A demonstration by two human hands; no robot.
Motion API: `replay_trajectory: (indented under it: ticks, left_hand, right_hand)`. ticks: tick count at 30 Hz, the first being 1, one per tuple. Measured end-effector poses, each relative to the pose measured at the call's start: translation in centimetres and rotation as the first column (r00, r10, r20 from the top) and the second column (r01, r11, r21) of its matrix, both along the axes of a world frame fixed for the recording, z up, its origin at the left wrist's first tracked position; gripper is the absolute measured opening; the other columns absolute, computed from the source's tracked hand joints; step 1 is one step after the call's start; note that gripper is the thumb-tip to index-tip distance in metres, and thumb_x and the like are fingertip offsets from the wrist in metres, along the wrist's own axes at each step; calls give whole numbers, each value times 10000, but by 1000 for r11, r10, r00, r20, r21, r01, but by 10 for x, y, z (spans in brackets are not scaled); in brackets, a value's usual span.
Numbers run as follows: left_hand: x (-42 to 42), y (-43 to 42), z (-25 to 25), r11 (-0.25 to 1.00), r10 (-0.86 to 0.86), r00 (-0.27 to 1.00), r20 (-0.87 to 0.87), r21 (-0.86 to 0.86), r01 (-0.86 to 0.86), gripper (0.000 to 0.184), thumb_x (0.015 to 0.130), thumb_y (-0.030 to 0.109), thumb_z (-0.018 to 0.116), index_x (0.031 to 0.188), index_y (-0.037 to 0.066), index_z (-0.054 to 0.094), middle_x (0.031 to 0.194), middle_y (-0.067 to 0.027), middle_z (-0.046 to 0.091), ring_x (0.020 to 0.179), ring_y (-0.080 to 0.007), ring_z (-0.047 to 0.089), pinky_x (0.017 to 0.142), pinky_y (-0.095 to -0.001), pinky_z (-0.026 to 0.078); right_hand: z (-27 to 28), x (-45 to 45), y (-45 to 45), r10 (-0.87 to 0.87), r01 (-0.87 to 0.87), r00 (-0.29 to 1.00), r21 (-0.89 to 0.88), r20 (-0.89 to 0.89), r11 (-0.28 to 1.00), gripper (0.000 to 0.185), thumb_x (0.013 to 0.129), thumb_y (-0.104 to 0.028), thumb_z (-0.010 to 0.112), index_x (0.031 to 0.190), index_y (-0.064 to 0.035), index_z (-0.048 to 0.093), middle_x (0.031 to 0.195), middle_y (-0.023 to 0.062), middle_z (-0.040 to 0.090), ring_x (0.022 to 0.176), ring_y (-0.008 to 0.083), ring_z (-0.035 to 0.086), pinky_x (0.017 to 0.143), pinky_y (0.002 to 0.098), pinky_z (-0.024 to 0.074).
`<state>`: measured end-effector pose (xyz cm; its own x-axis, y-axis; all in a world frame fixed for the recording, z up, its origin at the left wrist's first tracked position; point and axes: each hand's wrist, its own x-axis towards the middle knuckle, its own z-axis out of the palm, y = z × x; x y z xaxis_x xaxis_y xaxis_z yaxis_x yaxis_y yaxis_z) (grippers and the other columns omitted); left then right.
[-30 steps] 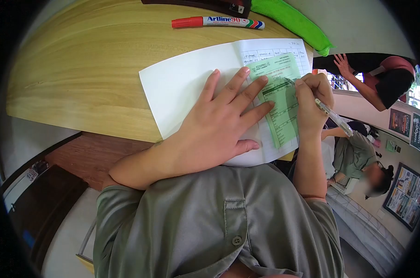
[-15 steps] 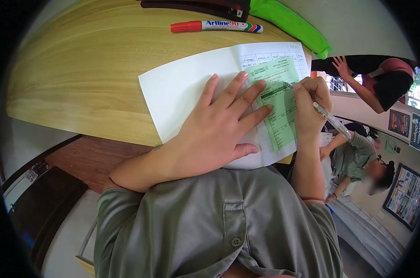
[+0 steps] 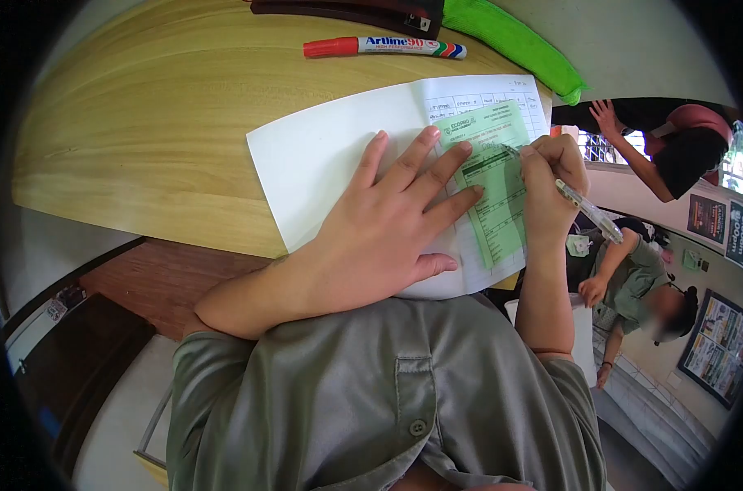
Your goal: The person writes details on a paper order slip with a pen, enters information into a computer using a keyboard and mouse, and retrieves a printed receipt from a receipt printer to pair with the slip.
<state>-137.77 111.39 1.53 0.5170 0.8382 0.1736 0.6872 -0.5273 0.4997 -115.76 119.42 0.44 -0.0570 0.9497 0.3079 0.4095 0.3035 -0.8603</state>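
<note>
My left hand (image 3: 396, 204) lies flat with its fingers spread. Its palm rests on an open notebook (image 3: 306, 155), and two fingertips press the left edge of a green printed form (image 3: 502, 204). In my right hand (image 3: 551, 180) a clear pen (image 3: 588, 211) is pinched between thumb and fingers. The pen tip meets the form near its upper part, beside some handwriting too small to read. Below the form, the notebook's ruled right page (image 3: 478, 96) shows a handwritten table along its top.
A red-capped Artline marker (image 3: 385, 47) lies above the notebook on the wooden table (image 3: 134, 131). Behind it are a dark case (image 3: 351, 11) and a bright green pouch (image 3: 514, 45). Two other people, one in a grey-green shirt (image 3: 637, 278) and one in black (image 3: 695, 155), are at the right.
My pen has shifted very slightly on the form, while my left hand stays still. At the right, the person in the grey-green shirt has moved their arms, and a white item there has shifted.
</note>
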Motion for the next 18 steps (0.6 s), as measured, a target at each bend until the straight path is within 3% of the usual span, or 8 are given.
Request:
replay_trajectory:
  ticks: [18]
  left_hand:
    - [-1, -1, 7, 1000, -5, 1000, -1, -1, 5, 722, 784, 499, 701, 1400, 176, 507, 1577, -109, 292, 1457, -367, 226, 1117, -613, 216]
  right_hand:
    - [7, -2, -1, -22, 22, 1000, 15, 8, 1000, 179, 771, 42, 648, 730, -28, 488, 643, -17, 512, 590, 49, 421, 545, 224, 355]
